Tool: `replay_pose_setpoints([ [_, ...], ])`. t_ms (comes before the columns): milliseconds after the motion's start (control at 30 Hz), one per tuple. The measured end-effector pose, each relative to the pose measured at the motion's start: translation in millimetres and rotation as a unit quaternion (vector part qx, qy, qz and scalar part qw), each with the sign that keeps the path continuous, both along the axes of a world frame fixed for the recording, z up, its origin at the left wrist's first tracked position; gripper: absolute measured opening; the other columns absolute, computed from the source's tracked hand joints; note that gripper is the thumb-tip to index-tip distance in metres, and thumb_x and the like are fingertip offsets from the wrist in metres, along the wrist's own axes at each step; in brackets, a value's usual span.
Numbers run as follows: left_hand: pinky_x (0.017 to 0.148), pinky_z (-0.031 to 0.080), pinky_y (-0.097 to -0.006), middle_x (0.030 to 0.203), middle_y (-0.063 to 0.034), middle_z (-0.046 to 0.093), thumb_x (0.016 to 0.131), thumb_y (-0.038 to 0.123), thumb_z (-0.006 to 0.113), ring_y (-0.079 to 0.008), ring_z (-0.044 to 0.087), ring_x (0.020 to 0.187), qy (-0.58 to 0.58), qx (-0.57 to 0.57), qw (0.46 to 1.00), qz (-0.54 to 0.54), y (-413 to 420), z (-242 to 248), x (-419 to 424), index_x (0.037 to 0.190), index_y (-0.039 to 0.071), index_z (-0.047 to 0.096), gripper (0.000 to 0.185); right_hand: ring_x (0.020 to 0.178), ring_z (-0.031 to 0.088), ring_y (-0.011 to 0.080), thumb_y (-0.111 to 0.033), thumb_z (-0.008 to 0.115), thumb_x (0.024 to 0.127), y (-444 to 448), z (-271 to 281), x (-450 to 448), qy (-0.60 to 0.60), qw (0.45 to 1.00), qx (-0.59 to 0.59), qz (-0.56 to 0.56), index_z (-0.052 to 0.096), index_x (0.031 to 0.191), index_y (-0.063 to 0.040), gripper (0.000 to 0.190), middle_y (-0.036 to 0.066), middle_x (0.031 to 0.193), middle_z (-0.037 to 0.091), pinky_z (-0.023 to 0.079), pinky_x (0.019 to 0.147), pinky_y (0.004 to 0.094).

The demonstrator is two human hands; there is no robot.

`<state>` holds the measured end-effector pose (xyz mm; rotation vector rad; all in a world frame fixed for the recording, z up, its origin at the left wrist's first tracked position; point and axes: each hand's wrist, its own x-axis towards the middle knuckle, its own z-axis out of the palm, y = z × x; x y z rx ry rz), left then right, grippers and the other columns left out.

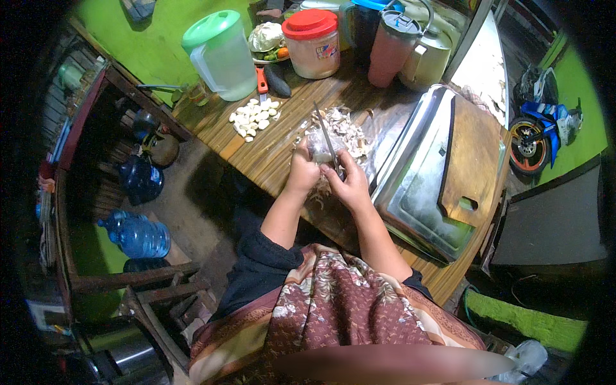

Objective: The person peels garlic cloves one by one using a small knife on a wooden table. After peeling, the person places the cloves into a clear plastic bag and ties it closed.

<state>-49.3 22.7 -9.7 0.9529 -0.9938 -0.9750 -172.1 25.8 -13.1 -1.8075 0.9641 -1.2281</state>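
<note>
My left hand [303,168] holds a crumpled clear plastic bag [321,147] above the wooden table. My right hand [350,182] grips a knife [325,129], its narrow dark blade pointing away from me across the bag. Both hands are close together, and whatever sits between the fingertips is hidden. Beneath and beyond them lies a spread of papery garlic skins [353,132]. Peeled garlic cloves [251,120] form a pile to the left, apart from my hands. A tool with an orange-red handle [261,79] touches the far side of that pile.
Along the back stand a green-lidded pitcher [224,62], a red-lidded tub [313,53], a pink tumbler [389,53] and a metal kettle [428,60]. A dark elongated object [278,82] lies before them. On the right, a wooden cutting board [474,154] rests on a metal stove cover [414,192].
</note>
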Motion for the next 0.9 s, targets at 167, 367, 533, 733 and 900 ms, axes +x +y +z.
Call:
replay_pose_setpoints([
  [167, 0.08, 0.045, -0.0294, 0.095, -0.0075, 0.059, 0.071, -0.003, 0.059, -0.0176, 0.056, 0.089, -0.076, -0.047, 0.99, 0.108, -15, -1, 11, 0.105, 0.001, 0.051, 0.035, 0.068, 0.057, 0.0148, -0.026, 0.063, 0.081, -2, 1, 1, -0.098, 0.985, 0.142, -0.007, 0.052, 0.099, -0.004, 0.031, 0.007, 0.075, 0.06, 0.044, 0.063, 0.0274],
  [367, 0.082, 0.044, -0.0359, 0.109, -0.0185, 0.05, 0.076, 0.004, 0.059, -0.029, 0.053, 0.098, -0.375, -0.044, 0.905, 0.194, -13, 29, 15, 0.105, -0.001, 0.051, 0.03, 0.052, 0.043, 0.0059, -0.019, 0.055, 0.088, -6, 12, -4, -0.332, 0.922, 0.199, 0.02, 0.049, 0.104, -0.002, 0.024, 0.0, 0.071, 0.049, 0.035, 0.046, 0.0186],
  [533, 0.067, 0.045, -0.0262, 0.084, -0.006, 0.058, 0.077, 0.009, 0.065, -0.0149, 0.056, 0.077, -0.291, -0.037, 0.954, 0.069, 8, 46, 0, 0.089, 0.002, 0.056, 0.016, 0.054, 0.044, 0.0062, -0.019, 0.055, 0.087, -8, 12, -9, -0.365, 0.905, 0.217, 0.02, 0.047, 0.111, -0.002, 0.03, 0.001, 0.077, 0.051, 0.037, 0.048, 0.0182],
  [733, 0.062, 0.045, -0.02, 0.082, -0.0013, 0.056, 0.077, 0.004, 0.066, -0.0068, 0.054, 0.069, -0.075, -0.012, 0.997, -0.024, 5, 33, -11, 0.085, 0.003, 0.051, 0.017, 0.098, 0.051, 0.0118, -0.006, 0.06, 0.081, -3, 4, -2, -0.28, 0.942, 0.183, 0.034, 0.05, 0.116, -0.001, 0.037, 0.006, 0.107, 0.055, 0.041, 0.084, 0.0242],
  [900, 0.067, 0.052, -0.0278, 0.086, -0.0057, 0.057, 0.081, 0.002, 0.057, -0.012, 0.058, 0.074, 0.122, 0.025, 0.991, -0.047, 5, 30, 4, 0.091, 0.001, 0.05, 0.012, 0.056, 0.044, 0.0043, -0.02, 0.055, 0.086, 2, 15, -5, -0.226, 0.951, 0.172, 0.123, 0.041, 0.127, -0.004, 0.047, -0.001, 0.082, 0.049, 0.036, 0.048, 0.0171],
])
